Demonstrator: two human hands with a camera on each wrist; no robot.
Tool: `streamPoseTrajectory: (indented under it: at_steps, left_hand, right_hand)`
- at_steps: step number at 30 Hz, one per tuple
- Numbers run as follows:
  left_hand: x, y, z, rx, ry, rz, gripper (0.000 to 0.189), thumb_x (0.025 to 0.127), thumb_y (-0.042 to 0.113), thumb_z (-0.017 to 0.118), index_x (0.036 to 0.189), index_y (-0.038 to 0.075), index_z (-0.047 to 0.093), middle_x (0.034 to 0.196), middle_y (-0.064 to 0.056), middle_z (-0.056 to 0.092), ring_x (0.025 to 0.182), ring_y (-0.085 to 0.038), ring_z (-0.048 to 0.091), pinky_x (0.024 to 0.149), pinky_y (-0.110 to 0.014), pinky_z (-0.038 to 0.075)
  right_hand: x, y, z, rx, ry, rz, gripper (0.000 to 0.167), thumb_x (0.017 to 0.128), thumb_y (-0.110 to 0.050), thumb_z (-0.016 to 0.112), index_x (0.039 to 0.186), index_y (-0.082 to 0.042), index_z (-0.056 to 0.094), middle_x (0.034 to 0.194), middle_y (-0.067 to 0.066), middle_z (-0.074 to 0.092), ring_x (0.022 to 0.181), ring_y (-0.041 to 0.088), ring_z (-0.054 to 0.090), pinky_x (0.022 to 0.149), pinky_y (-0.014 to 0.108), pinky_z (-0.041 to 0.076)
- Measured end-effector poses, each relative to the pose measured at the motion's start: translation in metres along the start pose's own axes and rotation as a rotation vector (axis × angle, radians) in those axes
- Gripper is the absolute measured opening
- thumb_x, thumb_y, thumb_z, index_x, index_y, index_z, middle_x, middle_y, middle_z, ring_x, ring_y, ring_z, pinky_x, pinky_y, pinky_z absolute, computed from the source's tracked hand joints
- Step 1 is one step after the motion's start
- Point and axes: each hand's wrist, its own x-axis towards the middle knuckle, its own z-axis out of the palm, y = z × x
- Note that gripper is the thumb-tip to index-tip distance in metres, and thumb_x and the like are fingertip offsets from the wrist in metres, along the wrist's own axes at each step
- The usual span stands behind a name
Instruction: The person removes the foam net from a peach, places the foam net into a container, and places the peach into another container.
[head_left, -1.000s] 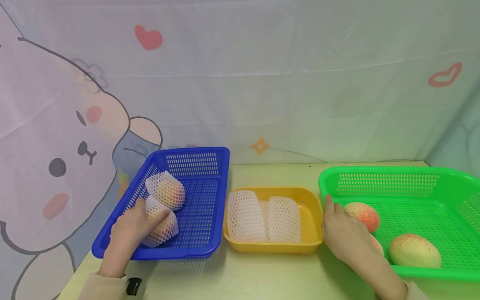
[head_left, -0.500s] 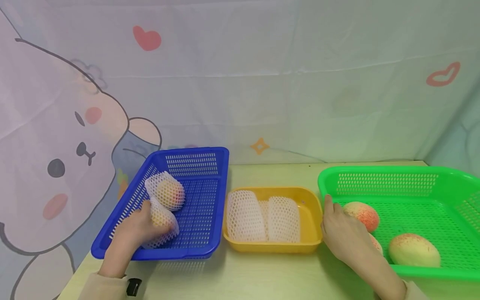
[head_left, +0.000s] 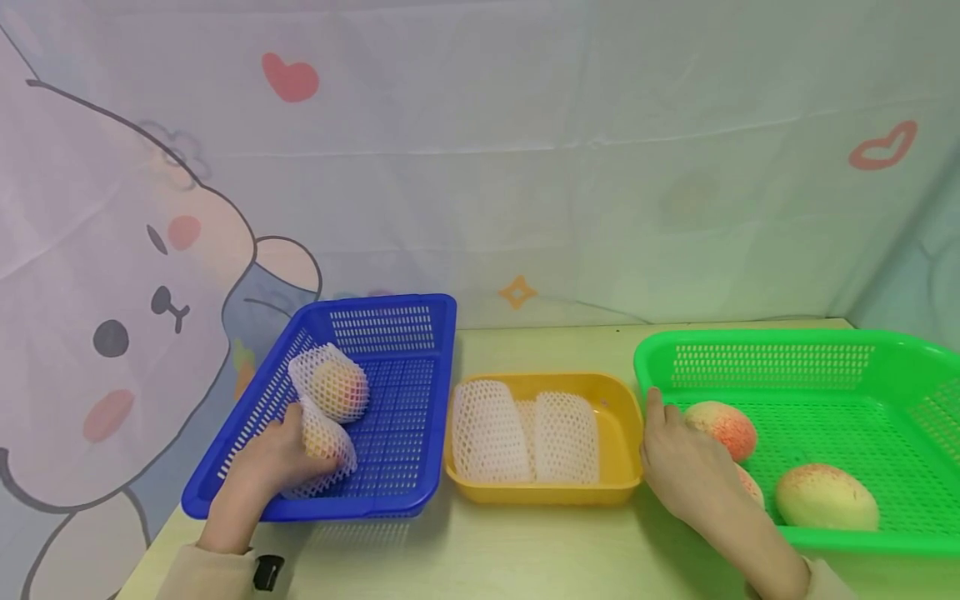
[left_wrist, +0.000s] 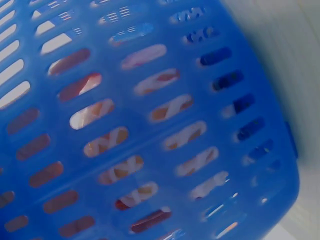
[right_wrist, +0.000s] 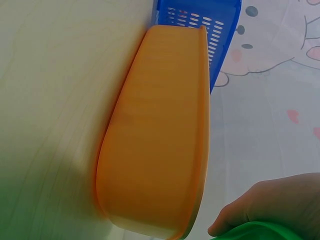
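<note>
My left hand [head_left: 273, 454] is in the blue basket [head_left: 393, 505], its fingers and thumb curled round the nearer peach [head_left: 321, 437], which wears a white foam net sleeve. A second sleeved peach [head_left: 340, 390] lies just beyond, against the held one. In the left wrist view, the slotted wall of the blue basket [left_wrist: 165, 120] fills most of the picture, and fruit and netting show only through its slots. My right hand [head_left: 690, 467] grips the left rim of the green basket [head_left: 862, 540]; in the right wrist view a finger [right_wrist: 235, 215] hooks down over that rim.
Between the baskets stands a yellow tray [head_left: 543, 497] holding white foam net sleeves [head_left: 491, 433]. Bare peaches lie in the green basket: a reddish one [head_left: 722, 429], one partly behind my right wrist [head_left: 750, 485], and a yellow one [head_left: 827, 497]. A printed cloth [head_left: 562, 167] hangs behind.
My left thumb has come down along the near sleeved peach, and the fingers have drawn in round it. My right hand keeps its place on the green rim.
</note>
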Motion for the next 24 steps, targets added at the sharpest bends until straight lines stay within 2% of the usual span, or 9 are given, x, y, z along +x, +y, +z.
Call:
streamPoseTrajectory:
  at_steps: [11, 24]
  left_hand:
    - [0.0014, -0.0002, -0.0007, 0.022, -0.003, 0.006, 0.110, 0.074, 0.051, 0.073, 0.143, -0.013, 0.017, 0.129, -0.046, 0.042, 0.115, -0.059, 0.047, 0.083, -0.065, 0.046]
    - [0.0003, 0.0020, -0.0021, -0.010, 0.075, 0.010, 0.107, 0.074, 0.053, 0.072, 0.141, -0.012, 0.020, 0.126, -0.045, 0.045, 0.107, -0.058, 0.053, 0.076, -0.066, 0.046]
  right_hand:
    - [-0.0011, -0.0009, 0.0000, 0.003, 0.001, 0.007, 0.051, 0.088, -0.007, 0.052, 0.132, 0.018, 0.041, 0.094, 0.025, 0.062, 0.048, 0.015, 0.038, 0.035, 0.024, 0.030]
    - [-0.0011, -0.0005, 0.0012, -0.016, 0.018, 0.004, 0.052, 0.087, -0.006, 0.055, 0.132, 0.017, 0.042, 0.094, 0.024, 0.063, 0.048, 0.015, 0.039, 0.034, 0.023, 0.028]
